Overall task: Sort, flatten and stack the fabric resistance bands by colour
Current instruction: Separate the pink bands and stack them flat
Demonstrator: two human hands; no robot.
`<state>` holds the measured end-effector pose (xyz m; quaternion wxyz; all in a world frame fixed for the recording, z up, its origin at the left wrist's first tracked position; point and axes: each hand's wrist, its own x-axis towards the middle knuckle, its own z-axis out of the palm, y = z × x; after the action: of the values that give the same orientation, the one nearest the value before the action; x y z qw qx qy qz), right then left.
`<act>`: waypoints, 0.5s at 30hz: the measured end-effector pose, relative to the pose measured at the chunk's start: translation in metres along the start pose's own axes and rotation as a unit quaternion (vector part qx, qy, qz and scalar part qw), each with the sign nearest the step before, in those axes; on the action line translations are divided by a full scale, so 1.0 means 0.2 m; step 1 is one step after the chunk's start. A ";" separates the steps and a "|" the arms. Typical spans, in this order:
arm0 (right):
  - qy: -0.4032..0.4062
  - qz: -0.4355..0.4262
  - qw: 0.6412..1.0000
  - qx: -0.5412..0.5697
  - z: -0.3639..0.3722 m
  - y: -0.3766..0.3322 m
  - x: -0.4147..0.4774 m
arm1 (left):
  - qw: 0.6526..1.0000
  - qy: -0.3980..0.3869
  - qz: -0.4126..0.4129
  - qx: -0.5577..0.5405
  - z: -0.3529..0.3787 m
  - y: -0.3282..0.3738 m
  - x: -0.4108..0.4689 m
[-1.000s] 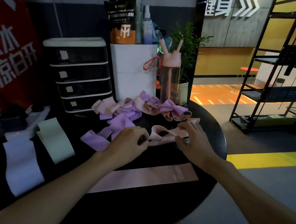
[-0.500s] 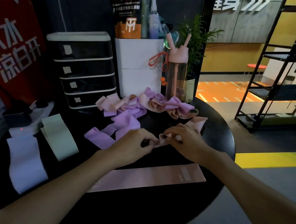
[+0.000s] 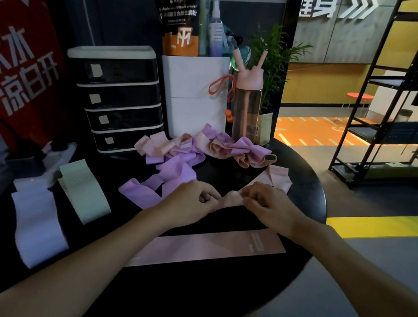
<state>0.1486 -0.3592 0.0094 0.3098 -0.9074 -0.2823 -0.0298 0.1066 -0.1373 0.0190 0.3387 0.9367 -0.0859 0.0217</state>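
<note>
Left grip (image 3: 190, 205) and right grip (image 3: 272, 210) are pinching the crumpled pink band (image 3: 233, 199), apparently untwisting it; the next move is calling for smoothing it onto the flat pink band (image 3: 206, 250).

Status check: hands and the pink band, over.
Left hand and right hand both pinch the crumpled pink band. Flattened pink band lies nearer. Loose purple band beside left hand, not in the way.

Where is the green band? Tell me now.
Head view: the green band lies flat on the round table's left side, between the pale lilac band to its left and the crumpled purple band.
</note>
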 end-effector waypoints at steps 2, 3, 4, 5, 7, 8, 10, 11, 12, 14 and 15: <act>-0.004 0.014 1.000 0.023 0.00 -0.01 0.00 | 1.000 0.003 -0.002 -0.007 0.01 0.00 0.01; -0.003 0.016 1.000 0.009 0.01 0.00 0.00 | 1.000 0.006 -0.005 -0.006 0.01 -0.01 0.01; -0.008 0.017 1.000 -0.022 0.01 0.00 0.01 | 1.000 0.011 -0.009 -0.008 0.02 -0.01 0.01; -0.016 0.020 0.999 -0.048 0.01 0.01 0.01 | 1.000 0.018 -0.015 -0.012 0.02 -0.01 0.02; -0.019 0.029 0.998 -0.060 0.01 0.01 0.01 | 0.999 0.033 -0.026 -0.029 0.03 -0.01 0.03; -0.008 0.023 0.998 -0.059 0.01 0.02 0.02 | 0.998 0.040 -0.029 -0.035 0.03 -0.01 0.03; 0.020 -0.002 0.998 -0.067 0.02 0.03 0.02 | 0.998 0.052 -0.028 -0.038 0.04 0.00 0.04; 0.025 -0.009 0.997 -0.068 0.01 0.02 0.02 | 0.997 0.060 -0.027 -0.037 0.05 0.00 0.04; 0.027 -0.016 0.997 -0.064 0.01 0.01 0.02 | 0.996 0.071 -0.023 -0.039 0.05 0.01 0.04; 0.033 -0.029 0.998 -0.052 0.00 0.01 0.02 | 0.994 0.095 -0.014 -0.057 0.05 0.03 0.04; 0.036 -0.031 0.998 -0.040 0.00 0.00 0.02 | 0.992 0.107 -0.007 -0.072 0.04 0.04 0.04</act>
<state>0.1528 -0.3573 0.0103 0.2826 -0.9080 -0.2978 -0.0837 0.1127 -0.1503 0.0183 0.4127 0.9027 -0.0437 0.1134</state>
